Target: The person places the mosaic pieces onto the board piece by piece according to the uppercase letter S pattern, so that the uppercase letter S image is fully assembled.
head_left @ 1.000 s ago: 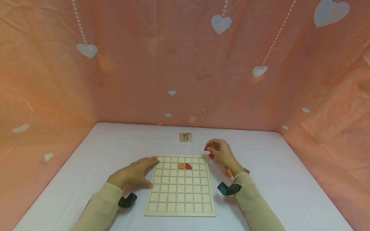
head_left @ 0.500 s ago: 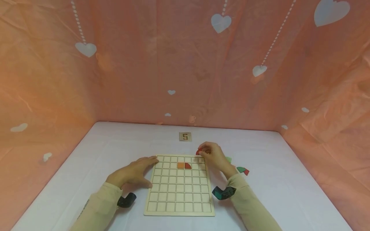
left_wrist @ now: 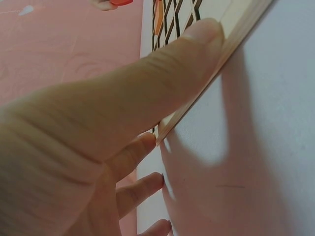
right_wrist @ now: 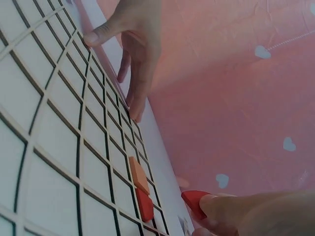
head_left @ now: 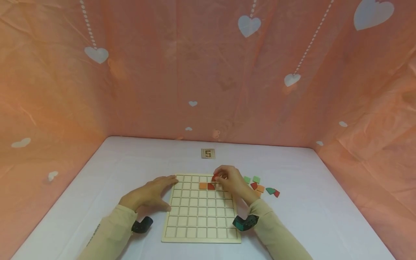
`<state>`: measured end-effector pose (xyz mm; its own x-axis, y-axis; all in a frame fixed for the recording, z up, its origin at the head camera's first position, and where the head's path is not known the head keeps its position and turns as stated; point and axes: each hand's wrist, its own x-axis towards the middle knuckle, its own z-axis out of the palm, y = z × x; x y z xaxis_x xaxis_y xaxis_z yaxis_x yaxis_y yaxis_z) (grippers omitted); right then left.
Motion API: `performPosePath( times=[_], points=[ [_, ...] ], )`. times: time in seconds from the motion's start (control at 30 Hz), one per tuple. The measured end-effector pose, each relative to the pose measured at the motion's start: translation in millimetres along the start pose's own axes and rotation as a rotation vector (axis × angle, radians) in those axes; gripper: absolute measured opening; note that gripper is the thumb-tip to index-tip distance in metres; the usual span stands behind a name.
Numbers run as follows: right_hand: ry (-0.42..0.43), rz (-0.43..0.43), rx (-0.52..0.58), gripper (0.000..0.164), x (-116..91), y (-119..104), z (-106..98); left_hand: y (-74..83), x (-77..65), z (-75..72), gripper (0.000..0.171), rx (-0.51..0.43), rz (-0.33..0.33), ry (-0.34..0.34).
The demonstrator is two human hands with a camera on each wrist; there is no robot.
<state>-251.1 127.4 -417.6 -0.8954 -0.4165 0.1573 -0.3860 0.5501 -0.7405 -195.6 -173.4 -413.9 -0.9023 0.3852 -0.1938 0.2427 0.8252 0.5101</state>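
Note:
A pale wooden grid board (head_left: 186, 221) lies on the table. An orange square tile (head_left: 203, 186) and a red quarter-round tile (head_left: 211, 186) sit side by side in its second row from the back. My right hand (head_left: 233, 181) pinches another red tile (right_wrist: 194, 202) with a curved edge between thumb and fingers, over the board's back row, just behind the seated red one. At the board's left side, my left hand (head_left: 146, 195) rests with fingers spread; its thumb (left_wrist: 197, 44) lies on the rim and the other fingertips reach the back left corner.
Right of the board lie several loose tiles, among them a light green square (head_left: 256, 179), an orange tile (head_left: 260, 188), a dark green rounded tile (head_left: 270, 190) and a red tile (head_left: 276, 194). A small patterned card (head_left: 208, 154) lies behind the board. Pink curtain (head_left: 208, 72) surrounds the table.
My right hand has carried the pinched red tile leftward from beside the board to above its back row, uncovering the loose tiles on the right. The left hand stays in place.

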Motion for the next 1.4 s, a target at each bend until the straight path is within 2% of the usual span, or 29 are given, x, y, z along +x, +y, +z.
performPosePath(
  times=[0.23,0.57,0.77,1.07,1.27,1.4],
  points=[
    [-0.026,-0.055,-0.006,0.011,-0.9,-5.0,6.9,-0.1,-0.2,-0.1,0.093,0.000,-0.014,0.000],
    [-0.050,-0.076,-0.011,0.012,-0.9,-9.2,15.8,0.1,0.7,-0.9,0.094,0.001,-0.002,-0.011],
    [-0.069,-0.122,0.017,0.011,4.4,-10.4,23.0,-0.1,1.7,-2.8,0.095,0.007,0.013,-0.017],
    [-0.129,-0.145,0.003,0.010,19.1,-20.4,37.5,-3.3,2.5,-0.6,0.094,0.013,0.033,-0.006],
    [-0.141,-0.100,-0.052,0.007,23.4,-20.7,47.8,-3.8,2.5,-1.0,0.094,0.016,0.034,-0.010],
    [-0.116,-0.075,-0.108,0.005,24.9,-18.1,54.1,-3.8,2.0,-0.9,0.094,0.011,0.029,-0.012]
  ],
)
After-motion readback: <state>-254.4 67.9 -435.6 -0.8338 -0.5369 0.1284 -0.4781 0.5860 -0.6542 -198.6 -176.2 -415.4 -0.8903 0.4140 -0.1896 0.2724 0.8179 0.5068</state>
